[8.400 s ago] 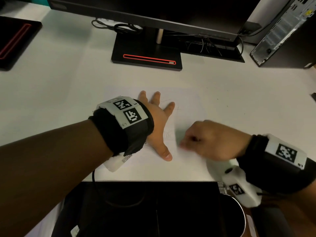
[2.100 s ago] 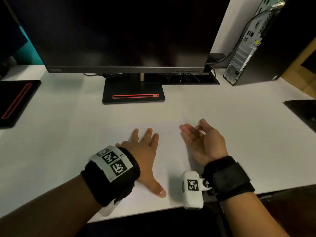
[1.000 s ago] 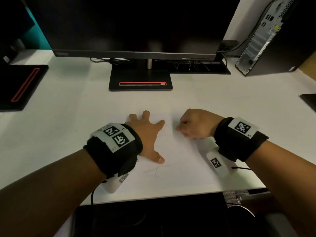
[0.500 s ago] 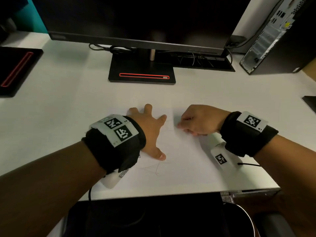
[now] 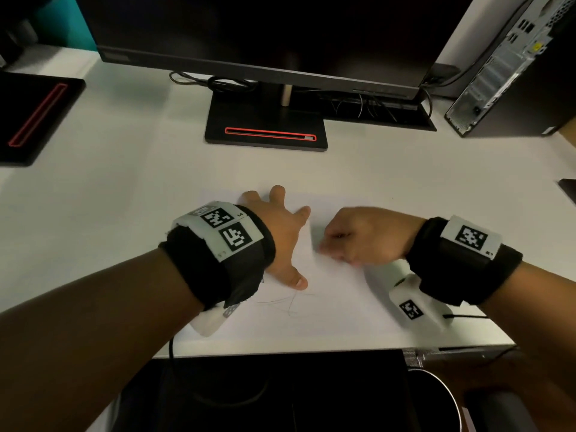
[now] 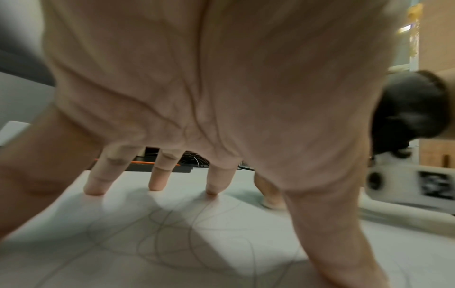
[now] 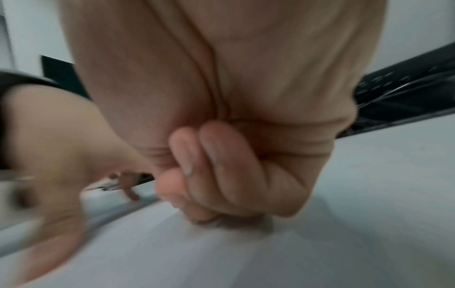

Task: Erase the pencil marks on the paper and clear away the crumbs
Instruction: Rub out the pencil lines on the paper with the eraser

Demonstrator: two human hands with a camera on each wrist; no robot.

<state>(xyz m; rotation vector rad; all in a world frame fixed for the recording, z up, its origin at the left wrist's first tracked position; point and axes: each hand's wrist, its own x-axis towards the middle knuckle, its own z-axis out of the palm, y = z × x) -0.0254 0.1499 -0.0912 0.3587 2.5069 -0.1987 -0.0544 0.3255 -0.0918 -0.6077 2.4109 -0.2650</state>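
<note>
since half a second ago i see little change: my left hand [image 5: 282,235] stays spread flat on the paper [image 5: 336,294], and my right hand [image 5: 363,236] has stayed beside it, its knuckles blurred. compared with two seconds back, that right hand was palm-up with fingers loose; now it is curled into a fist, knuckles up.

for writing, i can read only the black-and-white square marker codes on both wristbands [image 5: 467,238]; a small character beside each is too tiny to make out. the monitor [image 5: 265,35] bezel carries a logo patch i cannot read.

left hand: fingers [image 6: 157,175] straight and splayed, tips and thumb pressing the sheet, holding nothing. looping pencil marks [image 6: 172,230] run under its palm, and a few faint strokes [image 5: 290,302] show just below the thumb in the head view.

right hand: fingers [image 7: 216,155] folded tight into the palm, the fist's underside down on the paper just right of the left hand. whether an eraser sits inside that grip i cannot tell; nothing of it shows.

the paper lies on the white desk [image 5: 124,198] near its front edge, in front of the monitor base [image 5: 268,126].
</note>
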